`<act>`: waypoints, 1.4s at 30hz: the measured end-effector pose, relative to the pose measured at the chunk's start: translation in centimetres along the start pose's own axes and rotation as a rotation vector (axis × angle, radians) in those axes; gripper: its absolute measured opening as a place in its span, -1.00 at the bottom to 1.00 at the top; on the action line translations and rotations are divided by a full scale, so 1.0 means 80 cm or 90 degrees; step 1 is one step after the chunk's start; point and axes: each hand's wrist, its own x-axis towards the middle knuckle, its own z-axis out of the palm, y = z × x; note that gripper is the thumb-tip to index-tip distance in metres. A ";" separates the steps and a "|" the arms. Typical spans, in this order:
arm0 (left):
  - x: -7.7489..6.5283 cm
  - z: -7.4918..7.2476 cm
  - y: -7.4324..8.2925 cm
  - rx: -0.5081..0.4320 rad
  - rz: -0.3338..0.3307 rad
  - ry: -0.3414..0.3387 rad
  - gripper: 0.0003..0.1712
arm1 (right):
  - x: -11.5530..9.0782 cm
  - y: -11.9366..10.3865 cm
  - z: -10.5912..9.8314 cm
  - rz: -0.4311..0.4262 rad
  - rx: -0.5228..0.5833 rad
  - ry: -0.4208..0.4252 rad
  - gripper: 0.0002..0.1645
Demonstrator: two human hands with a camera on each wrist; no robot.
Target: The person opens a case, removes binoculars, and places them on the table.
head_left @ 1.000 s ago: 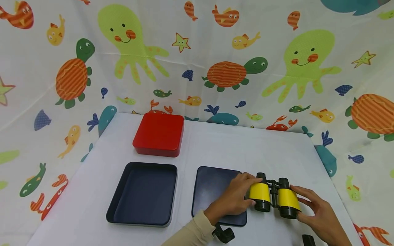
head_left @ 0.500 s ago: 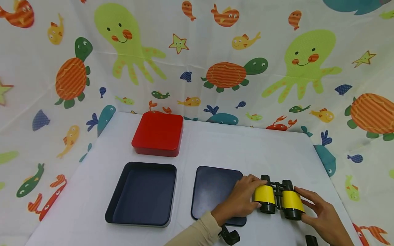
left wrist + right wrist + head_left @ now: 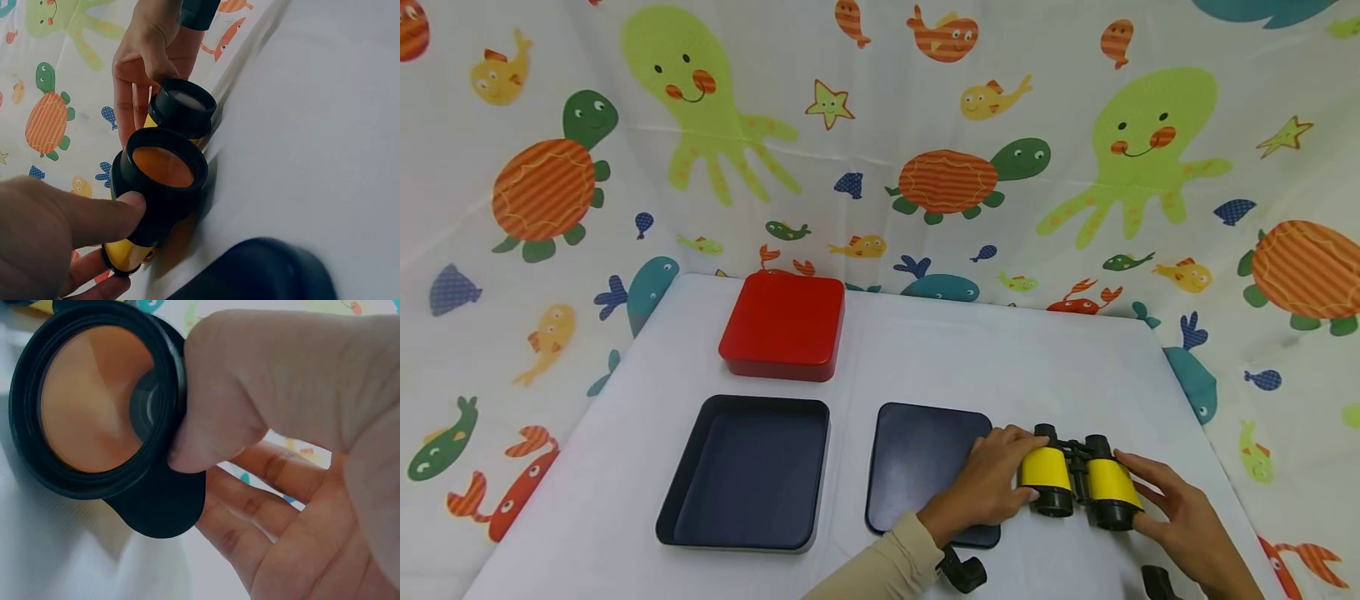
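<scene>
Yellow and black binoculars [image 3: 1078, 479] are gripped from both sides at the right of the table, their wide lenses toward the wearer. My left hand [image 3: 985, 479] holds the left barrel, thumb near the front ring and fingers toward the eyepiece. On the other barrel, my right hand [image 3: 1183, 517] pinches with thumb low and fingers at the top. In the left wrist view the thumb of the left hand [image 3: 69, 219] presses the black lens housing [image 3: 165, 165]. The right wrist view shows the right thumb against a black lens ring [image 3: 172, 394], with an orange-tinted lens inside.
A dark flat tray or lid [image 3: 921, 458] lies partly under the left forearm. Left of it stands a dark open box [image 3: 745, 475], with a red box [image 3: 786, 325] behind. Black wrist cameras [image 3: 962, 571] sit below the hands. A curtain printed with sea animals [image 3: 947, 179] backs the table.
Both hands and the binoculars have shifted slightly right over the last second, then nearly stopped, with a small upward move since half a second ago. Both grips stay the same.
</scene>
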 end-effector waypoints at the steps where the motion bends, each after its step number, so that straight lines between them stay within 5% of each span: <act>1: 0.000 0.000 0.000 0.003 -0.002 -0.003 -0.17 | 0.001 -0.001 -0.001 0.009 0.000 -0.009 0.08; 11: -0.001 0.000 -0.005 0.017 -0.002 -0.013 -0.15 | 0.004 -0.010 -0.002 0.020 -0.023 -0.007 0.13; 21: -0.015 -0.027 -0.005 -0.021 0.019 0.026 -0.16 | -0.010 -0.043 -0.007 -0.104 -0.069 0.100 0.09; 42: -0.052 -0.085 -0.014 -0.122 -0.033 0.109 -0.26 | 0.008 -0.137 0.003 -0.287 -0.048 0.136 -0.08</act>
